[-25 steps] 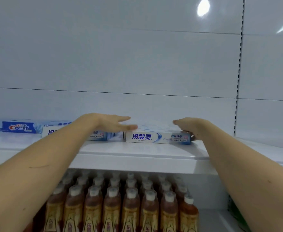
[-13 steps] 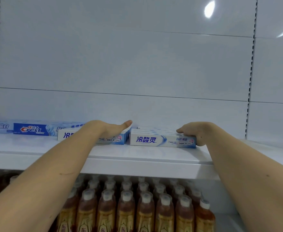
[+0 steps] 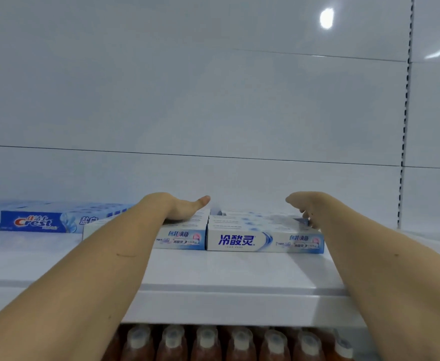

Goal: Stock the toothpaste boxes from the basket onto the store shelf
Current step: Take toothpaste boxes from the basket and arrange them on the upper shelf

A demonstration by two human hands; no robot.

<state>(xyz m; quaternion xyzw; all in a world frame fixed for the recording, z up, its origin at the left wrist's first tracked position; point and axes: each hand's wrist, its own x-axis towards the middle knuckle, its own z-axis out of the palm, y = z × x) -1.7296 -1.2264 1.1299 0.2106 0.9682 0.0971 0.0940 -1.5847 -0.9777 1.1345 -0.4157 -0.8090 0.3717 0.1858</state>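
Midway along the white metal store shelf (image 3: 213, 272), two rows of white-and-blue cardboard toothpaste boxes (image 3: 264, 241) lie lengthwise along its front edge, the left hand (image 3: 181, 209) resting flat atop the left row, the right hand (image 3: 306, 208) pinching the right row's far end, its fingertips hidden and the basket out of view.

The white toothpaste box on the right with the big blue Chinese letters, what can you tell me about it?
The white toothpaste box is long, looks like cardboard and lies flat on the shelf, printed side forward: blue characters, a blue swoosh, small print at its right end. It fronts a row of like boxes behind it. The right hand curls over that row's right end; the neighbouring box sits close on its left.
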